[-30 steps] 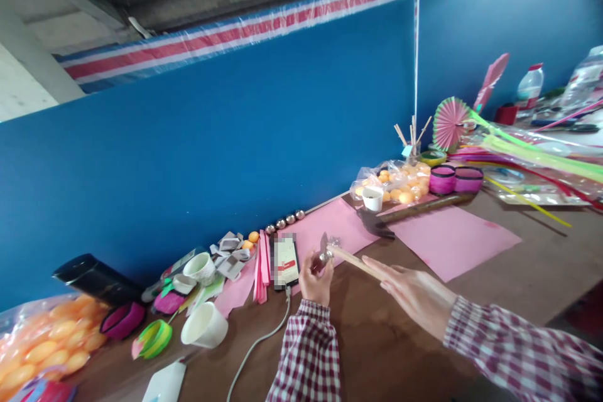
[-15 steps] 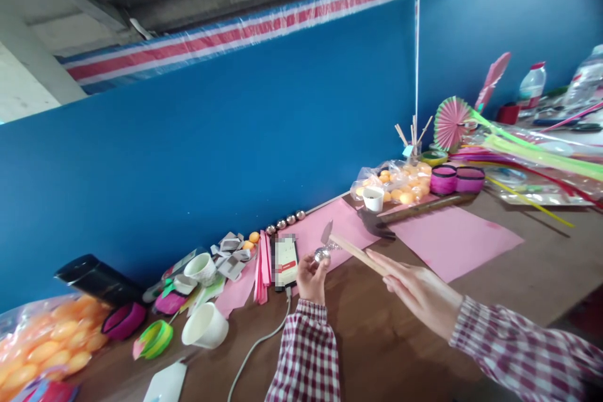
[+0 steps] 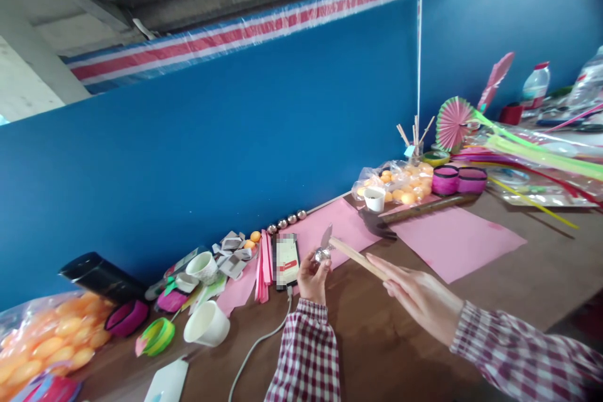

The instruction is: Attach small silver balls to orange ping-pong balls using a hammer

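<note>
Left fingers [image 3: 307,267] around silver ball [image 3: 322,255]

One head-worn camera looks forward and down over the table [image 3: 377,339].

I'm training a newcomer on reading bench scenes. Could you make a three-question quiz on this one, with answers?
1. Which hand holds the wooden handle?
A) left B) right C) both

2. True or false: in this view, the hammer lies to the left of the phone.

3. How many balls sit in the row along the blue wall? Leave out the shiny ball in the left hand.

Key:
1. B, the right hand.
2. False; it lies to the right.
3. Four.
</note>
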`<control>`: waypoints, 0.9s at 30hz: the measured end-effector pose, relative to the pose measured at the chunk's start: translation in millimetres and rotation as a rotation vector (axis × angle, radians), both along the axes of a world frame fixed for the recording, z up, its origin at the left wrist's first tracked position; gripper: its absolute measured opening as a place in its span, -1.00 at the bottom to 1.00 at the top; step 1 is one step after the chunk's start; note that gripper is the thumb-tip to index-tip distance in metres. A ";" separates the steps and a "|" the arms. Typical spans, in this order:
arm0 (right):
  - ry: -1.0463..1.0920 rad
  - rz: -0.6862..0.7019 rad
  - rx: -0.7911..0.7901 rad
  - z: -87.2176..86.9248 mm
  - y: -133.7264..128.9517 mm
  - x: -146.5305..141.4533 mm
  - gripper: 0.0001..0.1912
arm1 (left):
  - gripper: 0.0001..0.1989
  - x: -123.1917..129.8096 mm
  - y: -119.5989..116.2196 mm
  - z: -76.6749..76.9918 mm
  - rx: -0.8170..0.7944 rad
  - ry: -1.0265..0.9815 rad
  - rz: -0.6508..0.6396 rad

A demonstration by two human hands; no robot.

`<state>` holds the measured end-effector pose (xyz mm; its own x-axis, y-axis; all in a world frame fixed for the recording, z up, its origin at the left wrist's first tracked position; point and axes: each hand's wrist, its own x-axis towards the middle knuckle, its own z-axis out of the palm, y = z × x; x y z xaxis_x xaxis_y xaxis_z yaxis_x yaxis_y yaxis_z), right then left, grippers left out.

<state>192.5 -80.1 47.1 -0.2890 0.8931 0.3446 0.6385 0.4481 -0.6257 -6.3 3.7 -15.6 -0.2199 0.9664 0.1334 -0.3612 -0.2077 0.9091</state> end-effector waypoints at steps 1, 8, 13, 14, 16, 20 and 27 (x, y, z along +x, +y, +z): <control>0.004 -0.002 0.005 0.1 0.0 0.0 -0.54 | -0.54 0.1 -0.1 0.0 -0.012 -0.019 -0.002; 0.017 0.006 0.003 -1.2 0.0 0.2 -0.55 | -0.59 0.6 -4.5 6.4 -0.116 -0.167 -0.065; 0.059 -0.002 0.026 -1.3 -2.9 -1.3 -0.54 | -0.67 -1.8 -6.2 8.8 -0.100 -0.222 -0.093; 0.054 -0.001 0.019 -2.3 -3.1 -2.0 -0.54 | -0.67 -2.1 -6.2 8.4 -0.095 -0.225 -0.102; 0.040 0.003 0.005 -4.1 -2.9 -3.1 -0.54 | -0.66 -2.5 -6.1 7.3 -0.086 -0.228 -0.116; 0.063 -0.006 0.016 -4.8 -2.2 -3.0 -0.54 | -0.64 -3.1 -5.7 5.9 -0.076 -0.238 -0.124; 0.070 0.024 -0.010 -10.0 -5.3 -2.7 -0.54 | -0.74 -2.9 -7.2 9.5 -0.138 -0.296 -0.153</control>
<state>189.7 -85.4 37.0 -0.2857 0.8899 0.3557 0.5819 0.4560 -0.6734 -9.2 -3.6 -6.1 -0.0805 0.9956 -0.0488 -0.6302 -0.0129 0.7763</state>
